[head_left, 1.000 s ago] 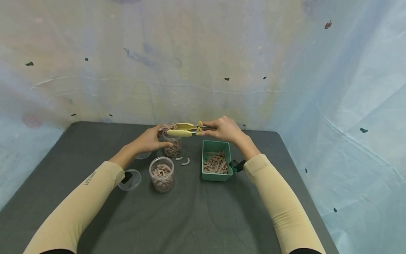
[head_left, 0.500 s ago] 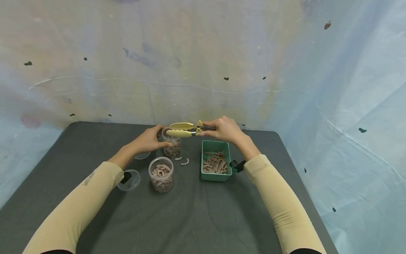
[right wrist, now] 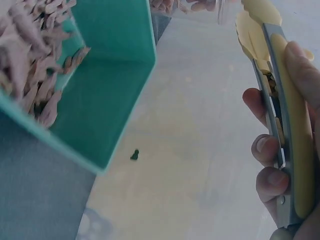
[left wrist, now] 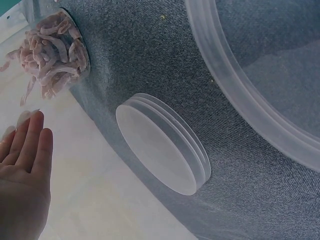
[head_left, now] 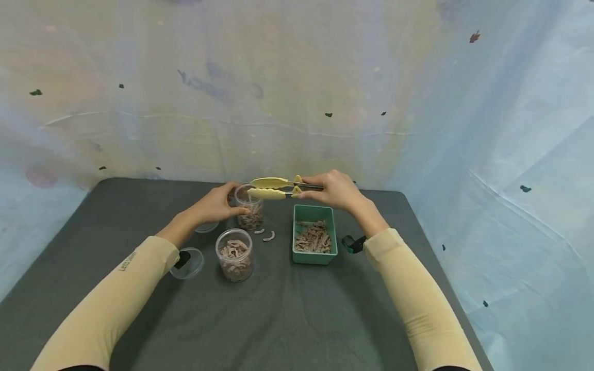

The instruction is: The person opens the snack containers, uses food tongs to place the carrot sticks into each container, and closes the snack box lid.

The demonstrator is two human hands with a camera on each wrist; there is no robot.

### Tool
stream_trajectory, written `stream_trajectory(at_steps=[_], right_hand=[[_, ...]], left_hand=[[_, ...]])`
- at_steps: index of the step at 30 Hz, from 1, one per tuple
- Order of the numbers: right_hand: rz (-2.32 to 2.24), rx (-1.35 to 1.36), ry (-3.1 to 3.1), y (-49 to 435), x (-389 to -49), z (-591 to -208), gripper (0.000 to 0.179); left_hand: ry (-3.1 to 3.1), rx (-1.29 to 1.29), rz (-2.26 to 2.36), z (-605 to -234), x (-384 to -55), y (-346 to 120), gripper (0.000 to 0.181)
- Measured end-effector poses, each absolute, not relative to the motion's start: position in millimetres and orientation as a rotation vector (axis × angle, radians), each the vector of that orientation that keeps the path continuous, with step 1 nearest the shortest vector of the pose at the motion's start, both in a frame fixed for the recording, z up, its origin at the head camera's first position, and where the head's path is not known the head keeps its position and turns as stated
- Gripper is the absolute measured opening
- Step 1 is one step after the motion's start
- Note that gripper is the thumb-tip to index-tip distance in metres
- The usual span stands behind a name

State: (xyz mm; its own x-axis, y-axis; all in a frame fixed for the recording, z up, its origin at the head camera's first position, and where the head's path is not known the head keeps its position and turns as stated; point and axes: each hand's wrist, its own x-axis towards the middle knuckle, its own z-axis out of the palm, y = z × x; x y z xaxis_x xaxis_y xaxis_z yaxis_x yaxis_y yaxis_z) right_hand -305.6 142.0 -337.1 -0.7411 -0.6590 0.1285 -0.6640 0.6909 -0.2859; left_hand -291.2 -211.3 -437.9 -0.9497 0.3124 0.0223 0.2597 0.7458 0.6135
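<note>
My right hand (head_left: 337, 190) grips metal tongs (head_left: 270, 183) with yellow tips, held level over the mouth of the back clear jar (head_left: 251, 220). In the right wrist view the tongs (right wrist: 295, 145) have their tips slightly apart, with nothing visible between them. My left hand (head_left: 214, 205) holds the back jar from its left side, thumb in front and fingers at the far side. Pinkish-brown curled strips (left wrist: 57, 55) lie in this jar. A green box (head_left: 316, 259) of similar strips stands below and right of the tongs.
A second clear jar (head_left: 235, 268) with strips stands in front of the first. One clear lid (head_left: 196, 267) lies to its left, another lid (head_left: 207, 227) near the left wrist. Two loose strips (head_left: 269, 237) lie on the dark cloth (head_left: 287, 319).
A clump of strips at the tongs' tips has dropped away over the back jar. The tongs and right hand have shifted slightly right. My left hand stays at the jar.
</note>
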Motion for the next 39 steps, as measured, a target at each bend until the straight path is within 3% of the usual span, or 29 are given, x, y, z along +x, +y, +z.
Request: stream_trajectory(at_steps=[8,21,39], right_hand=[[0.526,1.129,-2.857,180,-290,-330,0.057],[0.131,1.233,-2.840,227,-272,-314,0.061],[-0.336,1.389,-3.037,222,-274,-290,0.070]], left_hand=[[2.863,0.474,0.978,-438,-292,-211,0.081],[2.842,0.481,1.000,-435,-292,-216,0.082],[2.845,0.493,1.005,-433,-289,-214,0.076]])
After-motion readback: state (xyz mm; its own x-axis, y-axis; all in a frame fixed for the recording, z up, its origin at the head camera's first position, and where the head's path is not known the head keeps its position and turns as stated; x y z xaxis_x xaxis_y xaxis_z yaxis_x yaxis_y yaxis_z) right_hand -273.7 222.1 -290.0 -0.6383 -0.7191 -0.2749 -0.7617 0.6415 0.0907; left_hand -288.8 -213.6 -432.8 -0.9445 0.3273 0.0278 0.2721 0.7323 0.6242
